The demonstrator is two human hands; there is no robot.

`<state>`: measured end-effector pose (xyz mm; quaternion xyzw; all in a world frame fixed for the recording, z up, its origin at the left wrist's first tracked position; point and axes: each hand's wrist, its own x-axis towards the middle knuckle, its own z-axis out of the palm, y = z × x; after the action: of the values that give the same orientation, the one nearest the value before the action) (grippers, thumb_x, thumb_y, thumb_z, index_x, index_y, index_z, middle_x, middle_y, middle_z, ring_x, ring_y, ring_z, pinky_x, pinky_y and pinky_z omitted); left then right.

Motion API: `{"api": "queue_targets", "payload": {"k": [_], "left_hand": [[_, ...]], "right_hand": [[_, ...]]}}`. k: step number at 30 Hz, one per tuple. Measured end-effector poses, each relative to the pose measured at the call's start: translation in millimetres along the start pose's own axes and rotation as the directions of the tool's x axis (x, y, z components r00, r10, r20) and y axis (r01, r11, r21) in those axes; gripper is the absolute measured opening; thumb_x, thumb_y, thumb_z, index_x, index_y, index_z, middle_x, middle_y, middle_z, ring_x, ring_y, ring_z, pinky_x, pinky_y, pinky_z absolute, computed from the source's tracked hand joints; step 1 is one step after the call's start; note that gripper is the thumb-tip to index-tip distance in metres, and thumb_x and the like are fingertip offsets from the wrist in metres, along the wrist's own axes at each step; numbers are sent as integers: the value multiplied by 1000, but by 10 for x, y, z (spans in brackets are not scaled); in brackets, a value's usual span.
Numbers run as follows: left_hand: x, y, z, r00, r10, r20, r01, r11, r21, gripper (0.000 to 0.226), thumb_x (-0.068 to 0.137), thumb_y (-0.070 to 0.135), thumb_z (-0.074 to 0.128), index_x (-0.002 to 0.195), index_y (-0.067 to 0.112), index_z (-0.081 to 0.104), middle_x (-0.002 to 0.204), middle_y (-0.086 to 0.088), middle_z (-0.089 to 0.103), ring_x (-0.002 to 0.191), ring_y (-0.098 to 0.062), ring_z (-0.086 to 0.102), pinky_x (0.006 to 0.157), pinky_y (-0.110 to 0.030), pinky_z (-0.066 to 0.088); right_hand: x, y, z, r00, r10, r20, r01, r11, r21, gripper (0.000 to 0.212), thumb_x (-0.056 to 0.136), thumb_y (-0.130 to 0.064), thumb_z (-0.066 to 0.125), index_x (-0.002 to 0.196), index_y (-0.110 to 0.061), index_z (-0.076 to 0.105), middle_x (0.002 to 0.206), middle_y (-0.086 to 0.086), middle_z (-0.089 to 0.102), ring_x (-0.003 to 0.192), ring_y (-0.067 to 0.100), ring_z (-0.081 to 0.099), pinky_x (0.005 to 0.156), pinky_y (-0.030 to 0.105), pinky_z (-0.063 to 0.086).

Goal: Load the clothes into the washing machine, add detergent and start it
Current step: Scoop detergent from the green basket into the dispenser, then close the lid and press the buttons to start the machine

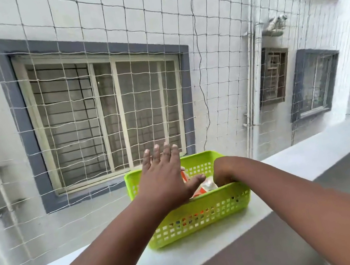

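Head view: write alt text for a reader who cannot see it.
A person's right hand reaches down into a lime-green basket standing on a pale ledge, while the left hand hovers open above it. Orange and white packaging shows inside; beyond hang netting and barred windows.

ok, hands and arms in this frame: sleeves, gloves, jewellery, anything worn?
Nothing worn that shows. Left hand is bare, no glove or ring visible; the right hand is mostly hidden inside the green basket. Both forearms are bare to the frame edge: no sleeves, watch or bands.
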<state>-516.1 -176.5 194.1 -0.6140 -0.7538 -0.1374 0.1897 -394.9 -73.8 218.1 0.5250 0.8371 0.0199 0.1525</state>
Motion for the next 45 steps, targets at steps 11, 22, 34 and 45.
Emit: {"api": "queue_targets", "payload": {"k": [11, 22, 34, 45], "left_hand": [[81, 428, -177, 986, 90, -142, -87, 996, 29, 109, 64, 80, -7, 153, 16, -5, 161, -4, -7, 147, -23, -12, 117, -42, -15], [353, 3017, 168, 917, 368, -151, -387, 915, -116, 109, 69, 83, -4, 153, 13, -3, 161, -5, -3, 148, -23, -7, 117, -42, -11], [226, 5612, 1087, 757, 652, 41, -618, 735, -277, 128, 52, 90, -18, 153, 12, -2, 161, -6, -2, 148, -25, -5, 118, -44, -8], [-133, 6278, 2566, 389, 882, 265, -830, 461, -314, 98, 82, 75, 14, 152, 9, -6, 160, -11, -7, 147, -29, -8, 118, -47, -9]], "right_hand": [[-347, 611, 144, 813, 50, -581, 157, 941, 301, 23, 84, -25, 50, 95, -18, 68, 102, 3, 66, 97, 27, 61, 70, 29, 44], [-1374, 2818, 1039, 699, 156, -698, -88, 987, 133, 39, 86, -30, 53, 123, -17, 54, 121, 3, 59, 115, 25, 51, 94, 39, 43], [-2055, 4785, 2642, 700, 533, -475, -445, 846, 294, 48, 88, -32, 51, 132, -15, 48, 136, 5, 49, 126, 26, 41, 103, 39, 36], [-1770, 4810, 4182, 671, 741, -33, -693, 642, 328, 56, 90, -31, 50, 141, -13, 37, 151, 10, 33, 141, 30, 26, 115, 43, 21]]}}
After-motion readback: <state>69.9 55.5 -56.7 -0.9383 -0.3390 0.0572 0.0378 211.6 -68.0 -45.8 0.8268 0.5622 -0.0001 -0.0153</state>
